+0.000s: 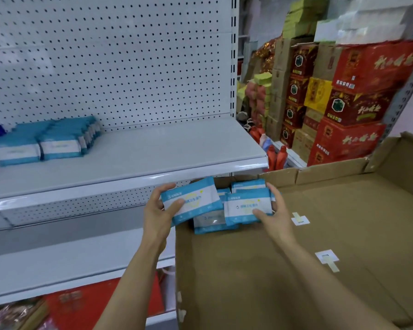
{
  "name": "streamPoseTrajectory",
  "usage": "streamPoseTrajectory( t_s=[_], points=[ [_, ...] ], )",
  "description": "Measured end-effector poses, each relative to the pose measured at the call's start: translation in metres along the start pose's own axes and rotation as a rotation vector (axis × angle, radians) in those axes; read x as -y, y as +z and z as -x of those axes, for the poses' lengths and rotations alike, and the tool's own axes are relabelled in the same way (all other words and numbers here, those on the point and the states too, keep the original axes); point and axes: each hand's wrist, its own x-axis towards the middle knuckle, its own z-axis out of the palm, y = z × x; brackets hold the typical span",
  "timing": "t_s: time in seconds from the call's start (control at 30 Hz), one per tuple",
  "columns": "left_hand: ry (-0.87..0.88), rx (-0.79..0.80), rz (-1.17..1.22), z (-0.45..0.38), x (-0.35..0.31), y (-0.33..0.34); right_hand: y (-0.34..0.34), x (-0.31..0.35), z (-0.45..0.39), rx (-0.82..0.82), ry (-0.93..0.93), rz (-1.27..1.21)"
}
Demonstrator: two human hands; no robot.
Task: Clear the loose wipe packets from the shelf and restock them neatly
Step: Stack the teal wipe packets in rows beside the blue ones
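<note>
Gripping a blue-and-white plastic wipe packet (192, 200), the left hand (158, 211) has its thumb across the front and fingers curled over the top edge; beside it the right hand (273, 214) pinches a second matching packet (248, 206) the same way. Just beneath both hands, more loose packets (209, 222) lie in the corner of a large open brown cardboard box (320, 234). Up and left of the left hand, neat rows of packets (45, 141) sit on the white metal shelf (153, 153)
</note>
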Motion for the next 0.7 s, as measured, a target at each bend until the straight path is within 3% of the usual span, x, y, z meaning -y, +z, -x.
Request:
streamPoseTrajectory(
  t_s=[0.27,0.7],
  points=[
    [0.074,-0.013,-0.002,-0.002,-0.044,-0.072,0.071,0.047,0.031,0.027,-0.158,-0.047],
    [0.136,-0.053,-0.076,0.009,-0.087,-0.248,0.226,0.092,0.107,0.078,-0.197,-0.138]
  ],
)
